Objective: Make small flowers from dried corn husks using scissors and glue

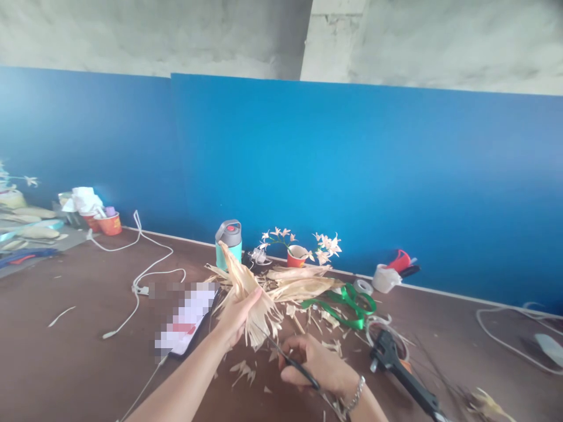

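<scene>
My left hand [237, 316] is closed round a pale dried corn husk [259, 316], whose lower edge is cut into a ragged fringe. A pair of dark scissors [301, 370] is in my right hand [319, 363], its thin blades pointing up and left to the fringe. Whether the blades touch the husk, I cannot tell. Small cut husk scraps [244, 370] lie on the table below and around my hands. More long husks [303, 284] are heaped just behind them.
Behind the husks stand a teal bottle [229, 246] and a red cup [297, 256] with husk flowers. Green ribbon [352, 308], a black glue gun [402, 372] and a white tub [386, 279] are to the right. A phone [187, 322] and white cable [145, 272] lie left, before a blue partition [352, 176].
</scene>
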A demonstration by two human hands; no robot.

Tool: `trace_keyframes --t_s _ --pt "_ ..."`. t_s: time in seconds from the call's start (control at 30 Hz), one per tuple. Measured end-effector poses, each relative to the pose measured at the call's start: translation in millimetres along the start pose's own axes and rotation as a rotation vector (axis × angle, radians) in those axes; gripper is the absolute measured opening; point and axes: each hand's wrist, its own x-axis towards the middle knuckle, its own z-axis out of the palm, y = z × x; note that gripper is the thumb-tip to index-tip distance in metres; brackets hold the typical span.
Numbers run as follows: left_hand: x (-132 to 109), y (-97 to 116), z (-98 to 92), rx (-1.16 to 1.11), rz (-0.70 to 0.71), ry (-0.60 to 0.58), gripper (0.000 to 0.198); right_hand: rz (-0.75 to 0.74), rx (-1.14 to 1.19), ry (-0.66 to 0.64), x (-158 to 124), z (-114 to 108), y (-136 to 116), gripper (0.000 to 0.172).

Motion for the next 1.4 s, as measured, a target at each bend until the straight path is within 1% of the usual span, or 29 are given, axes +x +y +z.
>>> trace_keyframes --t_s 0.1,0.23,0.3,0.4,0.5,0.63,0.77,0.9,1.07,1.27,1.4 --pt "-1.1 1.5 1.5 -0.031 -0.017 -0.009 0.037 -0.023 -0.023 0.041 -1.3 0.8 -3.7 0.012" --pt "-1.9 3.0 3.4 -0.053 -0.011 0.033 0.039 -0.045 -0.043 0.086 -3.9 1.7 -11.5 0.008" --pt "-2.2 3.3 4.0 -0.065 0.001 0.052 0.038 -0.026 -0.039 0.095 -4.3 2.0 -12.9 0.009" --pt "-2.9 3.8 4.8 -0.083 0.037 0.067 0.035 -0.007 -0.025 0.099 -2.6 2.1 -9.4 0.011" --pt "-4.2 4.8 6.3 -0.075 0.058 0.078 0.035 -0.024 -0.009 0.097 0.4 1.8 -3.4 0.014" --pt "-6.0 5.9 8.2 -0.041 0.086 0.09 0.039 -0.029 -0.002 0.103 2.2 1.9 -1.1 0.016" --pt "-6.6 6.3 8.6 -0.008 0.085 0.097 0.041 -0.046 -0.023 0.109 1.8 2.2 -2.7 0.014" --pt "-5.7 6.6 8.0 -0.021 0.101 0.099 0.04 -0.093 -0.025 0.109 1.7 1.9 -2.6 0.012" --pt "-5.4 4.8 7.7 -0.008 0.124 0.107 0.041 -0.042 -0.006 0.103 1.5 2.9 -4.8 0.014" --pt "-5.8 0.2 7.8 0.014 0.183 0.123 0.043 -0.06 -0.016 0.135 4.4 4.5 -1.5 0.012" --pt "-6.1 -1.2 7.5 0.02 0.228 0.134 0.041 -0.036 -0.019 0.143 5.0 5.4 -1.3 0.012"
